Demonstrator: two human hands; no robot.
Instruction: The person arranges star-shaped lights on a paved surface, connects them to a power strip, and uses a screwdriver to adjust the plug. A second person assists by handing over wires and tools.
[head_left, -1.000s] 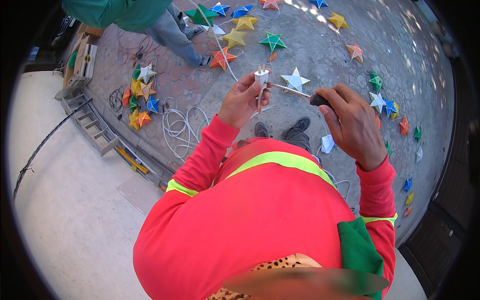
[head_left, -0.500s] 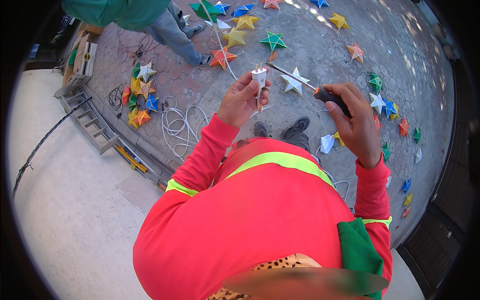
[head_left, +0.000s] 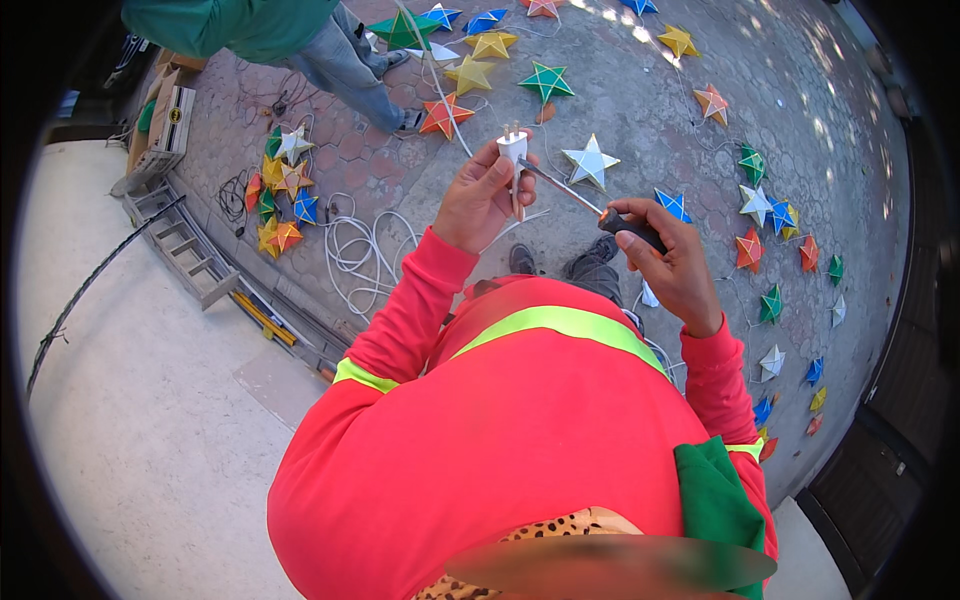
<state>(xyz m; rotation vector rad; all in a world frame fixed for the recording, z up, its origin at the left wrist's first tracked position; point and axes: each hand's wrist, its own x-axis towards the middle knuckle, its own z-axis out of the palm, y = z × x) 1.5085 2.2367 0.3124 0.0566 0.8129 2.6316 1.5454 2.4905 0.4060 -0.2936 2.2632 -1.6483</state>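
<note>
Between the thumb and fingers of my left hand (head_left: pixel 474 203) is a white electrical plug (head_left: pixel 513 151), its prongs pointing up. A cord hangs from its lower end. My right hand (head_left: pixel 675 262) is closed round the black and orange handle of a screwdriver (head_left: pixel 577 197). The screwdriver's shaft slants up to the left, and its tip meets the right side of the plug. Whether the tip sits in a screw is too small to tell. Beyond my hands, a white star lantern (head_left: pixel 590 161) lies on the pavement.
Many coloured star lanterns (head_left: pixel 545 81) on wires spread over the paved ground. White cable (head_left: pixel 352 258) lies coiled at left, near a ladder (head_left: pixel 190 255) and cardboard boxes (head_left: pixel 165 125). Another person (head_left: pixel 340 65) in a green top stands at the far left. A dark gate (head_left: pixel 870 460) borders the right.
My right hand has moved left and down, bringing the screwdriver's tip from above the plug's right onto its side. My left hand still holds the plug in nearly the same place.
</note>
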